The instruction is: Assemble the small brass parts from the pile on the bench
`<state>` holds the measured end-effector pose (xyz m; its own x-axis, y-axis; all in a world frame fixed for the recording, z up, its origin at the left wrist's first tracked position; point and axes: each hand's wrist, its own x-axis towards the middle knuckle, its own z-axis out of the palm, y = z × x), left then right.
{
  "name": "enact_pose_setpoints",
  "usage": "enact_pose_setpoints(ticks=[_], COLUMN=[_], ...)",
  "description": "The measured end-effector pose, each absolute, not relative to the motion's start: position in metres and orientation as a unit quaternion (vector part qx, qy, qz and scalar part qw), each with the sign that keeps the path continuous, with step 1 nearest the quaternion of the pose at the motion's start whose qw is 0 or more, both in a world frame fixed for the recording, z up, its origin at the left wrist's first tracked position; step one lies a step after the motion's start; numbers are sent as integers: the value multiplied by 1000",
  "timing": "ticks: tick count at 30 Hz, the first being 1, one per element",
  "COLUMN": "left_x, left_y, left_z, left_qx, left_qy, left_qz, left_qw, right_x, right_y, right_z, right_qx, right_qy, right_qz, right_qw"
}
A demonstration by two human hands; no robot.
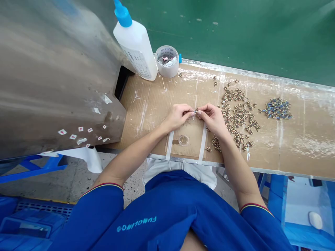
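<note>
Head view: on the cardboard-covered tabletop (309, 118), the left hand (178, 115) and right hand (213, 119) meet just left of the scattered brass-coloured parts (237, 115), thumbs and fingers of both pinched narrow on a tiny blue part (195, 111), mostly hidden. Right of those scattered parts lies a compact blue-and-metal pile (277, 108); farther to their left stands a white bottle (137, 48) beside a tape roll (167, 70).

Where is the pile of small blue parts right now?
In the head view, the pile of small blue parts lies on the brown cardboard surface, right of the scattered small gold-coloured parts and the person's right hand.
</note>
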<state>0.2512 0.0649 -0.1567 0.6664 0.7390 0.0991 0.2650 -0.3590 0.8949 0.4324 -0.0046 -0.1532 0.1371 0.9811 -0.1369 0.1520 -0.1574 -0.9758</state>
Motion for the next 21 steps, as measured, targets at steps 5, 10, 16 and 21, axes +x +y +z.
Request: enact_pose_setpoints(ticks=[5, 10, 16, 21], left_x=[253, 256, 255, 258], left_y=[64, 63, 62, 65], left_z=[-163, -165, -165, -162], left_qx=[805, 811, 807, 803], left_qy=[304, 299, 309, 311], left_qz=[250, 240, 233, 231], left_qw=[443, 442, 447, 452], right_x=[437, 440, 439, 433], right_y=[-3, -3, -3, 0], right_z=[-154, -150, -152, -154], right_qx=[-598, -590, -583, -574], right_qy=[-511, -536, -541, -520], right_qz=[462, 459, 462, 473], right_qw=[411, 393, 393, 419])
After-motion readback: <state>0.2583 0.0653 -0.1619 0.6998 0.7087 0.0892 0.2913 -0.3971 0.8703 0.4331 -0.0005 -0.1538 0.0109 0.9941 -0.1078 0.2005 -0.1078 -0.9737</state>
